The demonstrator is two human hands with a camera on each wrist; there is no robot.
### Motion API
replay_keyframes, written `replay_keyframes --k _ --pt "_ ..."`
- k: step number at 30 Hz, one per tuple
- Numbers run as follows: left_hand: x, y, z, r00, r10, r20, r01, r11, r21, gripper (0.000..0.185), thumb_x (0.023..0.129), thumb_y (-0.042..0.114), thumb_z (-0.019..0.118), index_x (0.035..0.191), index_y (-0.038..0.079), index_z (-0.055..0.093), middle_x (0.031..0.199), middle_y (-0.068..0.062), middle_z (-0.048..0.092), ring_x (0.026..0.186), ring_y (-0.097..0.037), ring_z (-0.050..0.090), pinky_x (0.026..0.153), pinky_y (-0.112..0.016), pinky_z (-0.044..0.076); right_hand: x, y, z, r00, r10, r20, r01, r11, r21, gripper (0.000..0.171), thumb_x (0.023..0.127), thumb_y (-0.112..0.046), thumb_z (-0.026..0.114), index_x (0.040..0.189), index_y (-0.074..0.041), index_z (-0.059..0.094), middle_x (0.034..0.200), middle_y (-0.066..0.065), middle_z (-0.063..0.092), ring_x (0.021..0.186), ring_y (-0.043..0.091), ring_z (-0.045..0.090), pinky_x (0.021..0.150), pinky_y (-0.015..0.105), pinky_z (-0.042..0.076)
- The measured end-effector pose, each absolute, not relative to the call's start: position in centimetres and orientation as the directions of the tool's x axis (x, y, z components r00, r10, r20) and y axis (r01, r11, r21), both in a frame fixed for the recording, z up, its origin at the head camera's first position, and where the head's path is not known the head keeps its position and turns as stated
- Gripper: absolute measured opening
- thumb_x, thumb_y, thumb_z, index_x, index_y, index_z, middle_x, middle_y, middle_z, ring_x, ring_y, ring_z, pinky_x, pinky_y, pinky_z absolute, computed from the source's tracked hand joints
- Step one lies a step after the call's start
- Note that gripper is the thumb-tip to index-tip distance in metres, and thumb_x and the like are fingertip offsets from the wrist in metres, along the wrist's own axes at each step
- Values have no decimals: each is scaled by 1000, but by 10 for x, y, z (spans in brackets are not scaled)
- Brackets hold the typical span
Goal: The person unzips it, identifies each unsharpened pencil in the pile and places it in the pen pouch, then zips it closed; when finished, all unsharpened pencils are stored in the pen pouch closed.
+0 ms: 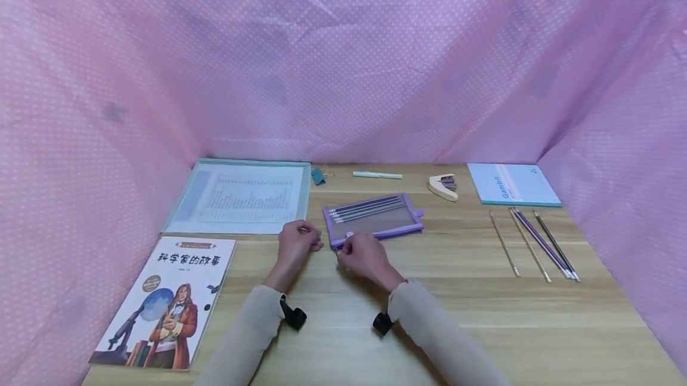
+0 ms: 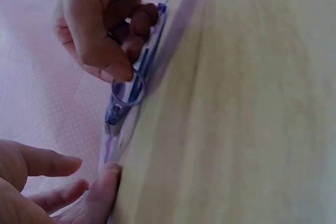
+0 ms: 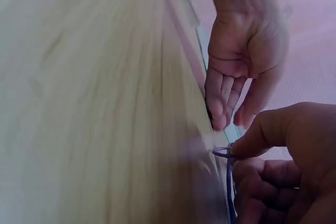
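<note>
Your right hand (image 1: pixel 365 258) pinches the ring pull (image 3: pixel 223 152) of the zipper between thumb and forefinger, at the near left corner of the purple pencil case (image 1: pixel 373 219). The pencil case lies flat near the middle of the desk (image 1: pixel 461 314), with several pens visible through its clear front. Your left hand (image 1: pixel 297 243) rests just beside that corner with its fingers loosely bent and gripping nothing; in the wrist views its fingertips (image 3: pixel 220 116) touch the desk at the case edge. To the left of the case lies a clear document folder (image 1: pixel 244 198) with a printed sheet inside, and nearer to you a picture book (image 1: pixel 169 302). Behind the case lie a blue binder clip (image 1: pixel 319 175), a pale green pen (image 1: pixel 377 175) and a stapler (image 1: pixel 443 187). A light blue notebook (image 1: pixel 512 184) and a row of loose pens (image 1: pixel 537 243) lie to the right.
</note>
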State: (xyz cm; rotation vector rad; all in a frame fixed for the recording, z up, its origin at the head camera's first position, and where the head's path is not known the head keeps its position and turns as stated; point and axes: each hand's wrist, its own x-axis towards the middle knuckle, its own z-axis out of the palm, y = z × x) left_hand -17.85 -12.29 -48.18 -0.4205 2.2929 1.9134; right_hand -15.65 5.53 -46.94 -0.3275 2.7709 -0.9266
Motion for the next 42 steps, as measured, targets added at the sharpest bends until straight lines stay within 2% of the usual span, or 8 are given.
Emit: replay_keyframes --k 4,8,13,25,34,42 --pt "-176 -120 -482 -944 -93 -317 -326 103 940 16 90 1 62 104 -6 64 92 -22 73 66 -14 69 65 -27 62 -157 53 -471 -945 -315 -92 -180 732 -657 11 81 -11 67 71 -14 70 67 -3 62 57 9 53 53 21 45" --pt "-175 -113 -483 -948 -55 -312 -316 90 944 22 87 -1 65 109 -5 62 97 -22 73 73 -12 68 66 -28 62 -156 52 -469 -940 -328 -95 -173 696 -696 9 81 -8 66 76 -13 71 67 -3 63 57 8 53 53 21 45" --pt "-174 -108 -486 -955 -95 -280 -290 119 950 23 83 -5 69 106 -4 64 97 -20 72 76 -13 67 65 -26 61 -155 50 -469 -932 -344 -111 -166 679 -715 8 83 -9 66 79 -11 71 68 -2 63 57 8 53 52 21 45" --pt "-177 -106 -488 -961 -117 -250 -264 129 956 24 77 -12 70 99 -5 65 87 -17 70 70 -12 64 60 -26 61 -156 62 -466 -955 -286 -78 -202 821 -534 10 83 -13 66 74 -16 66 66 -4 59 60 12 52 56 23 43" --pt "-178 -104 -488 -957 -120 -265 -281 147 948 24 76 -13 71 98 -5 65 87 -17 69 69 -15 64 60 -28 61 -158 130 -467 -985 -149 -90 -81 850 -520 4 81 -10 66 82 -12 70 73 0 66 67 14 57 61 25 48" --pt "-178 -110 -488 -956 -129 -262 -281 156 947 22 79 -11 72 99 -5 66 88 -18 70 70 -14 65 60 -28 61 -159 209 -464 -993 -23 -116 30 901 -434 8 81 -14 64 83 -9 69 77 6 66 69 18 57 58 26 44"
